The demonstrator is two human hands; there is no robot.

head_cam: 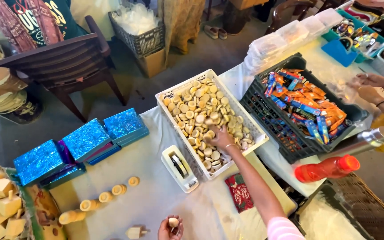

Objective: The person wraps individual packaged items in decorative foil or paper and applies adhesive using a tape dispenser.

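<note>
White cloth covers our tabletop (156, 195): right hand (221, 138) grasps discs (201, 111) mid-frame, left hand (170, 229) closed round one; few discs laid out.

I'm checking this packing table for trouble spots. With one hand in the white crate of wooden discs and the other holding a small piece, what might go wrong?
The white plastic crate of round wooden discs sits close to the table edge, so the reaching right hand might nudge it off. The left hand grips a small round wooden piece loosely, so it may drop. The orange plastic bottle lying on its side might roll.
</note>
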